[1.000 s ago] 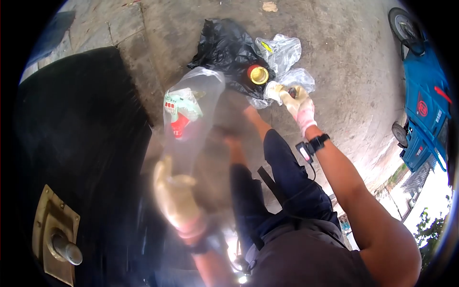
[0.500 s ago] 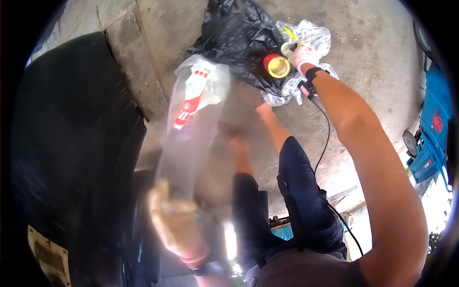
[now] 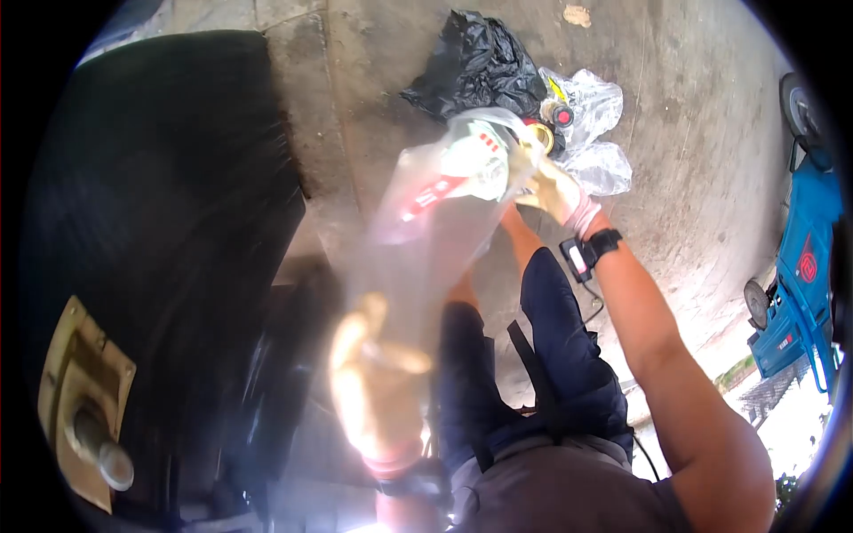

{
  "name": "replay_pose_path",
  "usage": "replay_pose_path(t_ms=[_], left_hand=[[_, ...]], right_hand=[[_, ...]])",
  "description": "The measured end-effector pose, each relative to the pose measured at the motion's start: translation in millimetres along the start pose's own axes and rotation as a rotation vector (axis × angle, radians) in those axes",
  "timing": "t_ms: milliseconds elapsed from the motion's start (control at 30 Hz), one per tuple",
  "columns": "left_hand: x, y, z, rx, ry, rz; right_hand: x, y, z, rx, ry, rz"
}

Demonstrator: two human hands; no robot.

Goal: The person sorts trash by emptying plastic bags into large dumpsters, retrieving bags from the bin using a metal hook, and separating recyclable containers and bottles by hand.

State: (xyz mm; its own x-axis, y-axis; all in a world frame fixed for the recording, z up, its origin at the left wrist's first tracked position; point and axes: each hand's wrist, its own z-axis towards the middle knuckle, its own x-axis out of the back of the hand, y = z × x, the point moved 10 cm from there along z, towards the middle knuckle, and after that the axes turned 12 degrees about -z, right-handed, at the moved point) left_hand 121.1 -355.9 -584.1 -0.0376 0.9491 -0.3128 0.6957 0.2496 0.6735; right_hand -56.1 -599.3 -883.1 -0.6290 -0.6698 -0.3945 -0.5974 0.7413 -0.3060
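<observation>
A long clear plastic bag (image 3: 413, 253) stretches between my two gloved hands. Red print and a white-green patch (image 3: 475, 160) show at its upper end; whether these are on the bag or inside it I cannot tell. My left hand (image 3: 378, 386), blurred, is closed on the lower end of the bag. At the upper right edge, my right hand (image 3: 553, 188) grips the plastic with its fingers, partly covered by the film. Just beyond it, on the ground, lies a red and yellow roll (image 3: 540, 135), half hidden by the bag.
A crumpled black plastic bag (image 3: 484, 67) and crumpled clear plastic (image 3: 593, 107) lie on the concrete floor. A dark cylinder with a red end (image 3: 562, 115) rests there. To the left stands a large black padded surface (image 3: 169, 178); a blue wheeled machine (image 3: 804, 258) is at right.
My right hand has left the things on the floor and come to the bag's upper edge. The bag and my left hand have shifted right. The camera view has shifted too.
</observation>
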Motion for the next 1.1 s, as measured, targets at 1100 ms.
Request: replay_pose_path(t_ms=[1100], left_hand=[[-24,443,-394,-1.040,-0.249,-0.173]], right_hand=[[-477,-319,-406,0.215,-0.934,-0.057]])
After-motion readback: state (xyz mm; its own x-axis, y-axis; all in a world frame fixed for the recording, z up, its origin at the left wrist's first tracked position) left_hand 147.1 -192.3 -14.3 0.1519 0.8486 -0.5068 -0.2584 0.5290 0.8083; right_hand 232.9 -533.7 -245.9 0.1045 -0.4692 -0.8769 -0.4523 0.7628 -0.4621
